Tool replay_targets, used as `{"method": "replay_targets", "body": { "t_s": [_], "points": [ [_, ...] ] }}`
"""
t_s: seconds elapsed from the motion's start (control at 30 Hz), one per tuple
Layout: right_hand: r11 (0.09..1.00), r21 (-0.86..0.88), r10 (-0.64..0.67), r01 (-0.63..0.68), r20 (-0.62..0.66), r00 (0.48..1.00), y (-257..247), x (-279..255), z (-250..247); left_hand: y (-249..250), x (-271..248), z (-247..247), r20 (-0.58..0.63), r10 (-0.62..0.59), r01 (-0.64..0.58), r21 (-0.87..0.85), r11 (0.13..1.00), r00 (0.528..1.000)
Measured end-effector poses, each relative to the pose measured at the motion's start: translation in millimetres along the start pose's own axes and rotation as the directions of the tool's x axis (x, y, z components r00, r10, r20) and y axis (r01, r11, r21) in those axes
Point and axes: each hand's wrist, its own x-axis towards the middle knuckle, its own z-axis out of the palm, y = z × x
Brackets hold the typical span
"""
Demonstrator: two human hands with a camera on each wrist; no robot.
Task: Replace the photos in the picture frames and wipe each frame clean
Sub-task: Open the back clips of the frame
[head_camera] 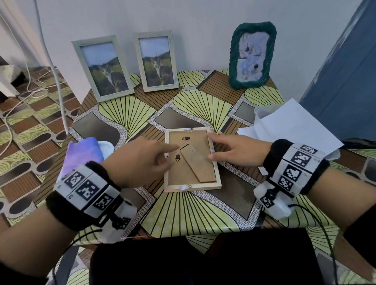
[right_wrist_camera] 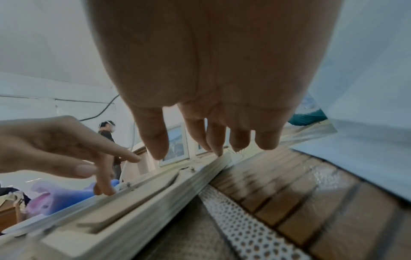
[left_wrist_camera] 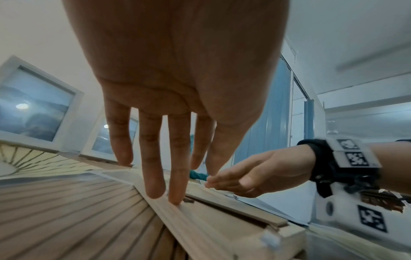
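At the centre of the head view a wooden frame [head_camera: 191,159] lies face down on the patterned table [head_camera: 186,212]. The left hand [head_camera: 138,161], fingers straight, touches its left edge. The right hand [head_camera: 237,150], fingers loosely spread, rests on its right edge, holding nothing.

Black fuzzy wristbands [head_camera: 297,169] carry white blocks printed with black square markers; thin black cables trail; dark sleeves.
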Motion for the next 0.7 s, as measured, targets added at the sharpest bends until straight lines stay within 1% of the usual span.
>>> {"method": "replay_targets", "body": {
  "t_s": [0.1,0.17,0.27,0.33,0.4,0.47,0.6,0.7],
  "points": [
    [0.998,-0.056,-0.008,0.01,0.05,0.999,-1.4,-14.2,3.1,1.2,20.8,1.5,0.034,-0.037,0.031,0.159,0.987,0.999],
    [0.995,-0.093,-0.019,0.027,0.078,0.997,-3.3,-20.1,6.9,4.9,32.6,3.3,0.069,-0.036,0.017,0.257,0.966,0.997],
    [0.987,-0.153,-0.041,0.053,0.081,0.996,-4.9,-23.0,12.8,13.0,44.6,5.3,0.171,0.013,-0.079,0.387,0.918,0.985],
    [0.984,-0.174,-0.032,0.046,0.083,0.996,-4.4,-23.2,14.5,17.6,49.6,8.0,0.265,0.051,-0.165,0.432,0.886,0.963],
    [0.981,-0.189,-0.028,0.044,0.083,0.996,-3.5,-23.0,15.1,19.4,52.2,10.2,0.375,0.043,-0.205,0.404,0.892,0.926],
    [0.98,-0.195,-0.033,0.048,0.079,0.996,-3.0,-23.2,15.3,19.5,52.7,8.1,0.429,0.053,-0.213,0.335,0.918,0.902],
    [0.977,-0.207,-0.04,0.054,0.074,0.996,-3.2,-23.3,15.0,18.1,52.6,3.0,0.4,0.133,-0.221,0.184,0.958,0.907],
    [0.973,-0.226,-0.034,0.048,0.068,0.997,-4.6,-22.4,13.5,20.0,51.2,3.5,0.4,0.128,-0.196,0.135,0.971,0.908]
  ]
}}
